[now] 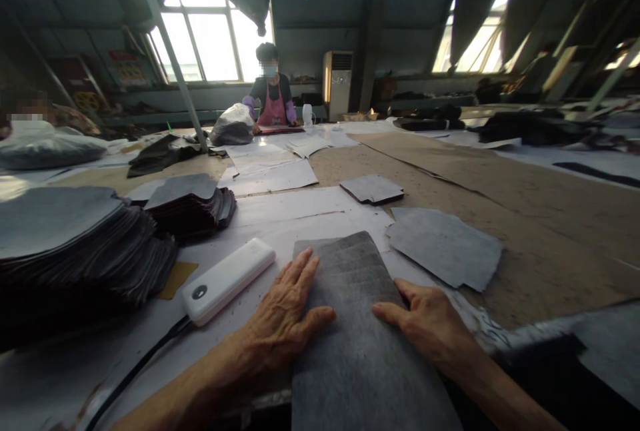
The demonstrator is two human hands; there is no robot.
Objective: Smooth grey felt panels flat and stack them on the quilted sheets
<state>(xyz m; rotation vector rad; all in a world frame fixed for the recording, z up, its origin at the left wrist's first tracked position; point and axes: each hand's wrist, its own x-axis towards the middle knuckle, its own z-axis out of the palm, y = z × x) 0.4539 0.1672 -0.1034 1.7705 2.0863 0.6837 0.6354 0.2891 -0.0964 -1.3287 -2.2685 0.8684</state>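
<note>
In front of me lies a fanned stack of grey cut sheets (357, 344), with staggered far edges and its near end running out of view at the bottom. My left hand (287, 304) rests along its left side, fingers stretched forward and thumb lying on the top sheet. At the right edge, my right hand (425, 321) holds the stack with the thumb on top; its lower fingers are hidden. A wider grey cut piece (445, 244) lies just beyond my right hand. To the left of my left hand is a white power bank (230, 281) with a black cable.
Tall piles of cut pieces (65, 258) stand at the left, with a smaller pile (187, 204) behind. Another small stack (373, 188) lies farther ahead on the paper-covered table (280, 208). Across the table, a person in a pink apron (273, 108) stands near a plastic bag (233, 124).
</note>
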